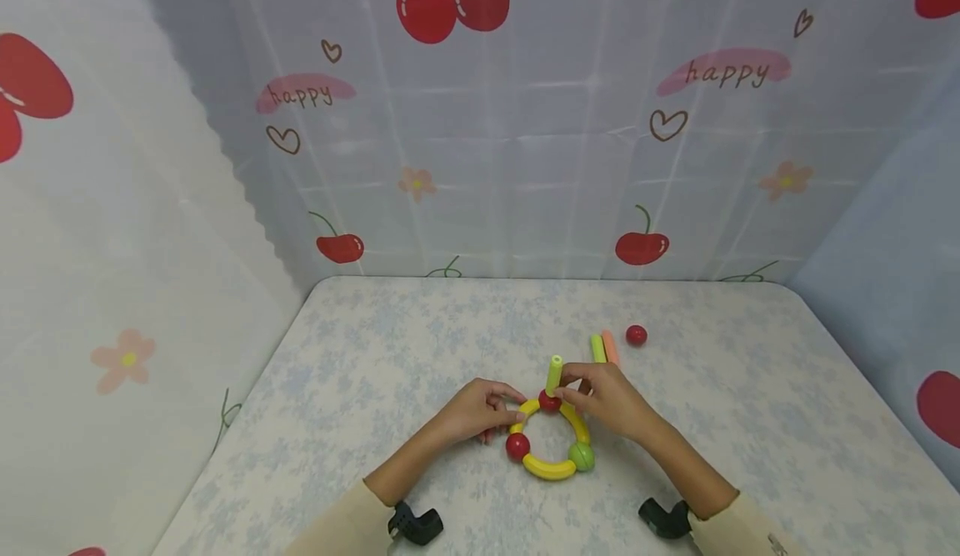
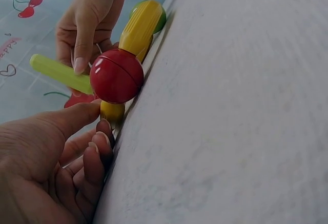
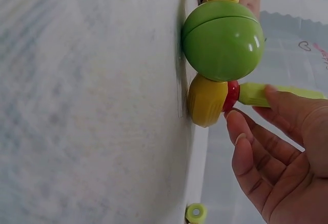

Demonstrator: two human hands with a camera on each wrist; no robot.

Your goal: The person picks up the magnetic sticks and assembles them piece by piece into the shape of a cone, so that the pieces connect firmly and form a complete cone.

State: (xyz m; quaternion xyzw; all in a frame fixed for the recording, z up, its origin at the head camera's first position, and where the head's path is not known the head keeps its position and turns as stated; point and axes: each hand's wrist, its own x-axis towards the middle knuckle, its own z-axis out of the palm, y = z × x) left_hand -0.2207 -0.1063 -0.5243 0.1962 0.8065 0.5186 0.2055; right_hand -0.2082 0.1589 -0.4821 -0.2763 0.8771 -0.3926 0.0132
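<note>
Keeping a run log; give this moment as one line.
ring: on table; left hand: pinches left yellow curve; right hand: holds lime rod upright at ring's far red ball

- Head view: looks forward and down from well back, over the worktop [image 1: 337,373] to the printed sheet [image 1: 525,122].
- Left wrist view: low, close and turned sideways, facing the red ball [image 2: 117,76], worktop on the right.
- Right wrist view: equally low and close, facing the green ball [image 3: 223,44], worktop on the left.
- All three share the green stick [image 1: 553,377]; dim wrist views make exact angles hard to judge.
</note>
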